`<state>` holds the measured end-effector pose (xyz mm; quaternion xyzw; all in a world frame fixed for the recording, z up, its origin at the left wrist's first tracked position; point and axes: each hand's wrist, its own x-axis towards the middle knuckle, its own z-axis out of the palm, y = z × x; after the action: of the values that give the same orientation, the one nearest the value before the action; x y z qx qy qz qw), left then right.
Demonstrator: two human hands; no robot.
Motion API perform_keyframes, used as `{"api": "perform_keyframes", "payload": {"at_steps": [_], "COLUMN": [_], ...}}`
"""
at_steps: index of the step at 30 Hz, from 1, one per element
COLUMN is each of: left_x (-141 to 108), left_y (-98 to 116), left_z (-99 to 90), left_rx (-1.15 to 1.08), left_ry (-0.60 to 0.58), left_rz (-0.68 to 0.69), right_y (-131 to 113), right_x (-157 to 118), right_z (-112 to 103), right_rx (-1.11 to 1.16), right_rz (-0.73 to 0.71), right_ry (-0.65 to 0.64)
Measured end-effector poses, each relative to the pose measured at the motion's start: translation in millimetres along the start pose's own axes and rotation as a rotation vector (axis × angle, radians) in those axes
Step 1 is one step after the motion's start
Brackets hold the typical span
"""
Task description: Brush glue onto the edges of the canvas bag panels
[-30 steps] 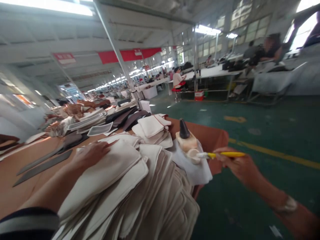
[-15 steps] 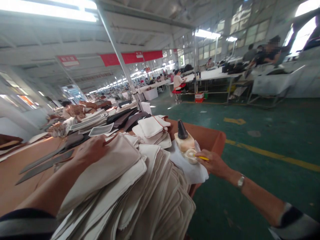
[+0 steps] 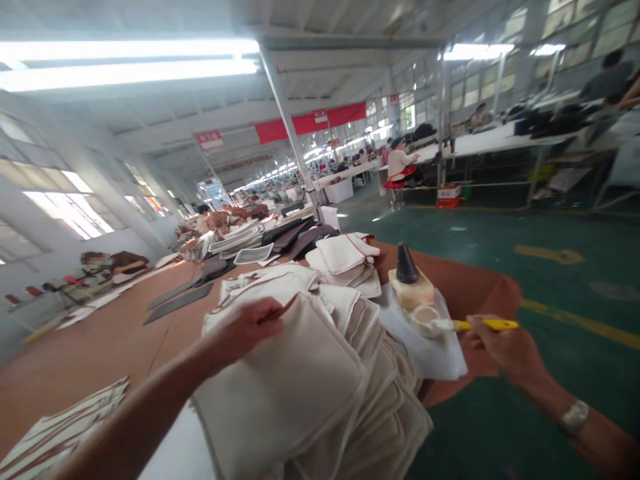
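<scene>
1. Firstly, low at the left, pale pieces with brown stripes (image 3: 65, 427) lie on the brown surface (image 3: 110, 353), and two flat grey strips (image 3: 180, 303) lie farther back.
2. Next comes the left hand (image 3: 255, 320), its fingers closed on the brown-edged far corner of a pale cloth piece (image 3: 295, 393) — thumb and fingers pinching it. That piece lies at the near end of the surface, partly over a thick, fanned-out pale stack (image 3: 395, 400).
3. Behind them, dark pieces (image 3: 300, 239) lie in a heap, with a small pile of white pieces (image 3: 345, 257) just to their right.
4. Farther right, a beige bottle (image 3: 414, 292) with a black cone-shaped top (image 3: 407, 265) stands beside a small round cup (image 3: 427, 319), both over a white sheet (image 3: 440, 360) near the right end of the surface.
5. Then there is the yellow-handled brush (image 3: 493, 325), its pale head at the cup; whether it touches what is inside, I cannot tell.
6. Rightmost, the right hand (image 3: 510, 350) grips the brush handle, fingers closed round it — a watch (image 3: 575, 417) sits on that wrist.
</scene>
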<state>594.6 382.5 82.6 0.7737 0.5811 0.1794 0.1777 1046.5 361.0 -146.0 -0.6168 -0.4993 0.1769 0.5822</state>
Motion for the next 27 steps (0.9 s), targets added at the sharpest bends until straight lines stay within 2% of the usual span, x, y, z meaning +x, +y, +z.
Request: {"api": "perform_keyframes", "payload": {"at_steps": [3, 4, 6, 9, 12, 16, 19, 22, 25, 27], "left_x": [-18.0, -22.4, -29.1, -35.4, -42.1, -51.7, -56.0, -58.5, -61.1, -63.8], "left_y": [-0.9, 0.8, 5.7, 13.1, 17.9, 20.8, 19.5, 16.1, 14.8, 16.7], "left_z": [31.1, 38.4, 49.3, 60.0, 67.2, 71.2, 71.2, 71.3, 72.7, 73.9], "left_rx": [-0.162, -0.191, -0.233, -0.245, -0.231, -0.218, -0.234, -0.236, -0.186, -0.116], "left_ry": [-0.086, -0.086, -0.085, -0.044, 0.028, 0.099, 0.122, 0.148, 0.166, 0.172], "left_rz": [-0.027, -0.031, -0.020, 0.022, 0.051, 0.083, 0.117, 0.163, 0.261, 0.368], "right_y": [-37.9, -56.4, -97.2, -152.8, -188.1, -206.4, -208.5, -207.7, -206.8, -206.5], "right_x": [-4.7, -7.4, -12.8, -19.8, -25.9, -25.9, -16.7, -10.8, -14.6, -17.9], "right_z": [-3.4, -2.5, 3.9, 21.8, 43.5, 72.4, 85.2, 85.0, 79.2, 75.8], "right_rx": [0.051, 0.144, 0.381, 0.707, 0.873, 0.814, 0.665, 0.671, 0.810, 0.743], "right_rz": [0.026, 0.051, 0.058, 0.045, -0.051, -0.134, -0.193, -0.252, -0.186, -0.183], "right_ry": [0.132, 0.163, 0.145, -0.014, -0.218, -0.369, -0.323, -0.239, -0.316, -0.359]}}
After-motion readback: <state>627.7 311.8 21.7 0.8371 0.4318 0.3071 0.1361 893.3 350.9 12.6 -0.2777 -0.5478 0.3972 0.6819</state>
